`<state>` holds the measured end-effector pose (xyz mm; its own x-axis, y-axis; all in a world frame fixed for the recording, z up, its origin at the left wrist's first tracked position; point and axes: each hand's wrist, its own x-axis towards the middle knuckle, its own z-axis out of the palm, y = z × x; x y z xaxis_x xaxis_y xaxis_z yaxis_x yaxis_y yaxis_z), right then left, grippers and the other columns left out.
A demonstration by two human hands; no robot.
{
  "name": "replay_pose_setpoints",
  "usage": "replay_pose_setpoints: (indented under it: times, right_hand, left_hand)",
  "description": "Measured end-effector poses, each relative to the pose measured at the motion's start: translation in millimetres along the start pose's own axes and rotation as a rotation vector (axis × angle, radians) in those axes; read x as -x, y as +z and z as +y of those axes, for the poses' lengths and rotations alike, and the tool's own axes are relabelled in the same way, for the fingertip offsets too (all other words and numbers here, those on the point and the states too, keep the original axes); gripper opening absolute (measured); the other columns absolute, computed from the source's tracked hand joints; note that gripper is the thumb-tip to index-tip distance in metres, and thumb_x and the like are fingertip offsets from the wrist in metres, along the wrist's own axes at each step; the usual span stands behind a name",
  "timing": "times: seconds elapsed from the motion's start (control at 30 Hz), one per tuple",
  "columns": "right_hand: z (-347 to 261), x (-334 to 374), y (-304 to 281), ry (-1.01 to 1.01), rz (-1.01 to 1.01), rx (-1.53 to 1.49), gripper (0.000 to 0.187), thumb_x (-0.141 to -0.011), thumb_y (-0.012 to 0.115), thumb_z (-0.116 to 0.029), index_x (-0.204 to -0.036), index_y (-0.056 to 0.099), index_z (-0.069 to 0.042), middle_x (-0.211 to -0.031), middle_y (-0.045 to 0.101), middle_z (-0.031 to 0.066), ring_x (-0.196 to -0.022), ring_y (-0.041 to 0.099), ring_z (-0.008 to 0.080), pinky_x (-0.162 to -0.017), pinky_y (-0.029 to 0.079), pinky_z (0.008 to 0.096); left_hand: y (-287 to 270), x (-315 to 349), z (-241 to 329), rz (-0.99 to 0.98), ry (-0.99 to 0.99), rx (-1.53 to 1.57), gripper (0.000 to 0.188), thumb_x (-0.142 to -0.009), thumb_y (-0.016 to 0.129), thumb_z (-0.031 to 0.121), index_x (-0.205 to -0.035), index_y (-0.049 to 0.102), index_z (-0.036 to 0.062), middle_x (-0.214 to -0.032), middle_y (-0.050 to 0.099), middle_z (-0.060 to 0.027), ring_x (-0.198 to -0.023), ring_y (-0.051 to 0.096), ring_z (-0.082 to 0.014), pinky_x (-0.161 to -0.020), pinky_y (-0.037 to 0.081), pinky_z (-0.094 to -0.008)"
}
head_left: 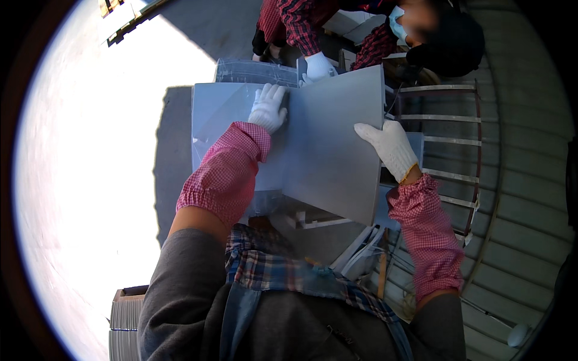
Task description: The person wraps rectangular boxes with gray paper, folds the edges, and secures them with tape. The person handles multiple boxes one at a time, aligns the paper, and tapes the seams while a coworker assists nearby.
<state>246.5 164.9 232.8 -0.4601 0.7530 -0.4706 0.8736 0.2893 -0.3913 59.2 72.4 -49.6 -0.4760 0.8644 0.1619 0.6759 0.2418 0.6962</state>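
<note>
at the far left, the bright ground (90, 180) is so washed out that its surface is hard to make out. below it, a stack of grey sheets (124, 325) is partly hidden by the person's sleeve. the left hand (268, 108), in a white glove, lies open, with nothing in its grasp, palm down on the flat panel (223, 102), which rests in the middle under clear film. just right of this hand is the raised panel (337, 144), tilted; its far face is hidden. at the top, a co-worker's gloved hand (319, 67) is near its upper edge; i cannot tell if they touch. the right hand (390, 144) is closed around the right edge of the raised panel, thumb in front, fingertips hidden behind. farther right, a metal rack (448, 141) is partly covered.
</note>
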Motion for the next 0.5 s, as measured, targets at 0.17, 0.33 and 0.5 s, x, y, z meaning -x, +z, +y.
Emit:
replay_pose_setpoints:
  times: [0.17,0.33,0.5]
  right_hand:
    - [6.2,6.2,19.0,-0.141,0.155,-0.204,0.056,-0.100,0.065,-0.045,-0.114,0.072,0.008,-0.097,0.075,0.0200,-0.087,0.072,0.0279,-0.082,0.057,0.0377]
    - [13.9,-1.0,19.1,-0.205,0.190,-0.194,0.057,-0.101,0.065,-0.047,-0.113,0.071,0.008,-0.094,0.075,0.0179,-0.084,0.070,0.0253,-0.078,0.055,0.0381]
    - [17.6,2.6,26.2,-0.190,0.204,-0.308,0.059,-0.101,0.063,-0.049,-0.116,0.071,0.008,-0.095,0.075,0.0177,-0.085,0.069,0.0259,-0.079,0.054,0.0389]
  left_hand:
    - [13.2,40.0,70.7,0.147,-0.115,0.347,0.061,-0.108,0.048,0.032,-0.156,0.036,-0.0025,-0.158,0.039,-0.0288,-0.150,0.029,-0.0482,-0.126,0.023,-0.0533]
    - [63.7,85.1,105.0,0.199,-0.301,0.650,0.066,-0.108,0.045,0.036,-0.154,0.032,-0.0096,-0.158,0.032,-0.0343,-0.146,0.032,-0.0516,-0.123,0.026,-0.0552]
    - [-11.9,113.3,200.8,0.137,0.109,0.578,0.080,-0.106,0.042,0.046,-0.157,0.021,-0.0120,-0.161,0.022,-0.0377,-0.149,0.020,-0.0573,-0.124,0.017,-0.0594]
